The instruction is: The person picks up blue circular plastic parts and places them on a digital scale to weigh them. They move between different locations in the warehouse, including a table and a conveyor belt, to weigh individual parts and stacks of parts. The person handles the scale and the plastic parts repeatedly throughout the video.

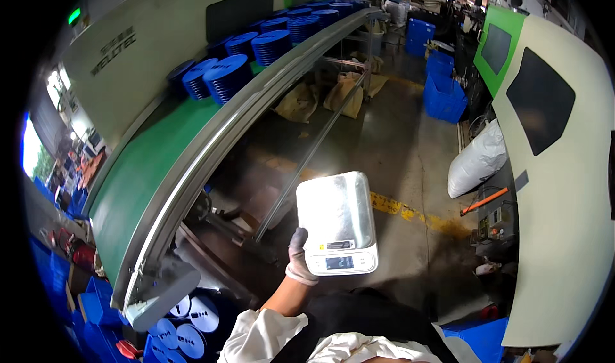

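My left hand (298,255), in a glove with dark fingertips, grips the left edge of a white digital scale (372,250). Its thumb lies along the side of the scale; the other fingers are hidden beneath it. A shiny metal weighing plate (335,209) covers most of the top, with a small display (339,262) and buttons on the side nearest me. The scale is held up above the floor, in front of my body. My right hand does not show.
On the left a green conveyor belt (150,152) with a metal rail carries stacks of blue discs (229,78). More blue discs (191,342) lie below its near end. Sacks (344,94) sit under the conveyor. To the right stand blue crates (444,97), a white sack (475,161) and a machine (557,190).
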A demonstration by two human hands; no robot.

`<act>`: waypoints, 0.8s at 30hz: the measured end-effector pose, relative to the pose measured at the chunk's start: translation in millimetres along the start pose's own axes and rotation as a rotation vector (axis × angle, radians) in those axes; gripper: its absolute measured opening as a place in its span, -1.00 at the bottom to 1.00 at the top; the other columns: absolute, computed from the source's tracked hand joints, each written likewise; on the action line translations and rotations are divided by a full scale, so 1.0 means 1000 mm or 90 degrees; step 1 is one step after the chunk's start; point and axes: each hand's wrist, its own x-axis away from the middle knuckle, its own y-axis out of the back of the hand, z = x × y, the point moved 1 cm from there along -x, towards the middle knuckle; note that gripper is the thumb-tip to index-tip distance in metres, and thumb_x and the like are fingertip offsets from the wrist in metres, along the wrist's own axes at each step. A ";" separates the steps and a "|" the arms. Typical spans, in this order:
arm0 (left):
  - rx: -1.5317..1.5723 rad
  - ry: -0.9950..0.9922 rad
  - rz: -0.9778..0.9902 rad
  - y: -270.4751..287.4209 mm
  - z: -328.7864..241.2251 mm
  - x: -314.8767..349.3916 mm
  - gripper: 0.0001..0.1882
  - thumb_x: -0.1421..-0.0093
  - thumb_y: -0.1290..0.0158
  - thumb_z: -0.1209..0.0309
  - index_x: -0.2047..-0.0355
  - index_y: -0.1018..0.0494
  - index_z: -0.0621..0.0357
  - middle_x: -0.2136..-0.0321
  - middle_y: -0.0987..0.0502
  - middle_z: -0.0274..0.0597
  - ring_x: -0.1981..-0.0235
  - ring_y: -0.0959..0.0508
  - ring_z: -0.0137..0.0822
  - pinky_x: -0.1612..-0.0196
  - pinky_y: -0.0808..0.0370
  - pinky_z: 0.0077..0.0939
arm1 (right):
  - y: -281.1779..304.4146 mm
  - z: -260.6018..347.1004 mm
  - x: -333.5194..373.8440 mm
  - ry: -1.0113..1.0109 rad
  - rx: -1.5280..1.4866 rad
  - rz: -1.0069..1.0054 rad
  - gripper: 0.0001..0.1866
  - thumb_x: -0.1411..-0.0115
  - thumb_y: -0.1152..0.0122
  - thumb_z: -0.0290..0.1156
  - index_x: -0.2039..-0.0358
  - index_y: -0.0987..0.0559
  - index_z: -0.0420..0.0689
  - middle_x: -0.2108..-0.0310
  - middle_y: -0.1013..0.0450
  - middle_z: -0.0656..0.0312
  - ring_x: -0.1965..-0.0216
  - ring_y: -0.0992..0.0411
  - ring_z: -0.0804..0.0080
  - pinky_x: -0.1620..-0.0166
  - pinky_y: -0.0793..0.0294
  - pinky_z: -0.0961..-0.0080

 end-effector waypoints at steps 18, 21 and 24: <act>-0.067 -0.069 -0.035 -0.031 0.064 -0.599 -0.29 0.00 -0.12 0.08 -0.10 -0.23 0.18 -0.03 -0.37 -0.06 -0.01 -0.38 -0.03 -0.09 -0.28 -0.05 | 0.405 0.204 -0.688 -0.038 -0.184 -0.155 -0.67 -0.02 -0.19 -0.22 0.24 -0.52 -0.13 0.35 -0.48 0.13 0.43 -0.44 0.32 0.36 -0.43 0.42; -0.118 -0.150 -0.079 -0.019 0.058 -0.673 -0.31 -0.01 -0.12 0.11 -0.09 -0.23 0.20 -0.01 -0.37 -0.03 0.03 -0.41 0.03 -0.04 -0.34 0.02 | 0.453 0.357 -0.794 0.170 -0.303 -0.110 -0.67 -0.10 -0.14 -0.34 0.13 -0.47 -0.21 0.33 -0.46 0.21 0.36 -0.42 0.48 0.27 -0.41 0.57; -0.091 -0.121 -0.094 0.007 0.059 -0.761 -0.32 -0.01 -0.13 0.13 -0.09 -0.23 0.19 0.00 -0.38 -0.02 0.04 -0.42 0.00 -0.03 -0.36 -0.01 | 0.483 0.431 -0.850 0.304 -0.299 -0.066 -0.68 -0.14 -0.10 -0.40 0.08 -0.44 -0.20 0.27 -0.45 0.20 0.28 -0.41 0.47 0.18 -0.39 0.56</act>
